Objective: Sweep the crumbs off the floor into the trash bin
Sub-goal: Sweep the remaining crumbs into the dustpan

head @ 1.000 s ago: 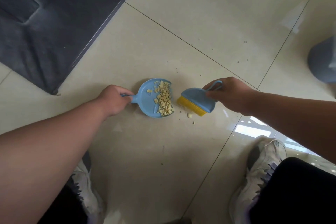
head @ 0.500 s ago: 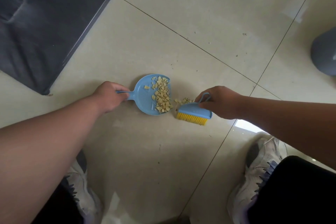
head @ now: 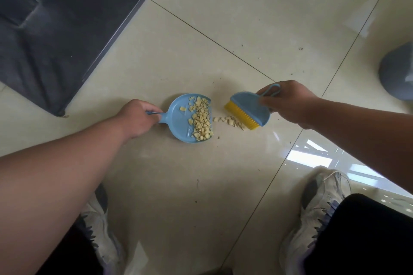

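- Left hand (head: 136, 117) has its fingers wrapped tight around the handle of the blue dustpan (head: 178, 118), pan sitting flat on the pale tiled floor (head: 245, 18).
- Inside the pan, a heap of yellowish crumbs (head: 201, 120) is banked along its open lip, which faces the brush.
- Right hand (head: 288, 102) grips the blue hand brush (head: 249, 108), fingers curled over its back and looped handle.
- The brush tilts, yellow bristles (head: 240, 115) pointing down toward the pan; whether the tips touch the tile, I cannot tell.
- A small loose cluster of crumbs (head: 228, 121) lies on the floor between the pan's lip and the bristles, with a few specks just below.
- A grey bin (head: 396, 73) peeks in at the right edge of the floor, well apart from the pan.
- Dark mat (head: 55, 18) fills the far-left corner; grey sneakers (head: 317, 207) stand planted at the near edge.
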A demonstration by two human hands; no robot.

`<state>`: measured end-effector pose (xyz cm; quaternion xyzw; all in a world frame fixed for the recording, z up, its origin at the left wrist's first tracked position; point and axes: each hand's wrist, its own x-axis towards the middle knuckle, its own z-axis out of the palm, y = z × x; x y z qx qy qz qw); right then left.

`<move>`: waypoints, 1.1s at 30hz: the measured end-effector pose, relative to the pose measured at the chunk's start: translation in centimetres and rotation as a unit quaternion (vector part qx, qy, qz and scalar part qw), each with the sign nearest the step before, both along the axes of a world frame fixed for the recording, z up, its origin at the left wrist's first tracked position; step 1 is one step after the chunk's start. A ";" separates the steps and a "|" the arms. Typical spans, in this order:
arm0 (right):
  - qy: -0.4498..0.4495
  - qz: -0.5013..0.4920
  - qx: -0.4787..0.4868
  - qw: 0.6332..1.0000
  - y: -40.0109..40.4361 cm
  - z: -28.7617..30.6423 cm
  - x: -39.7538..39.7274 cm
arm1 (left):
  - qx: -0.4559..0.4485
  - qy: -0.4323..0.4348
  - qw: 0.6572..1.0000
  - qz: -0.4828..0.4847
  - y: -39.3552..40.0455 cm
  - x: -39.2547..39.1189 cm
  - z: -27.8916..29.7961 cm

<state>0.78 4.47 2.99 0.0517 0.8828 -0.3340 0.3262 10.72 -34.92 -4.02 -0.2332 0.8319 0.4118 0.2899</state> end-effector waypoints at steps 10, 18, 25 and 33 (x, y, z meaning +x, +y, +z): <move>0.058 -0.065 0.088 0.992 3.5 0.0 1.5 | 0.007 -0.006 1.000 -0.026 0.9 0.9 0.2; 0.069 -0.020 0.111 0.991 1.7 -0.8 3.0 | 0.013 -0.017 1.000 -0.014 1.0 1.4 -0.2; 0.068 0.003 0.113 0.991 0.2 -1.2 4.4 | 0.009 -0.022 1.000 -0.007 1.0 1.5 -0.1; 0.128 0.048 0.194 0.971 0.5 0.4 3.8 | 0.024 -0.017 1.000 -0.002 1.1 1.4 0.3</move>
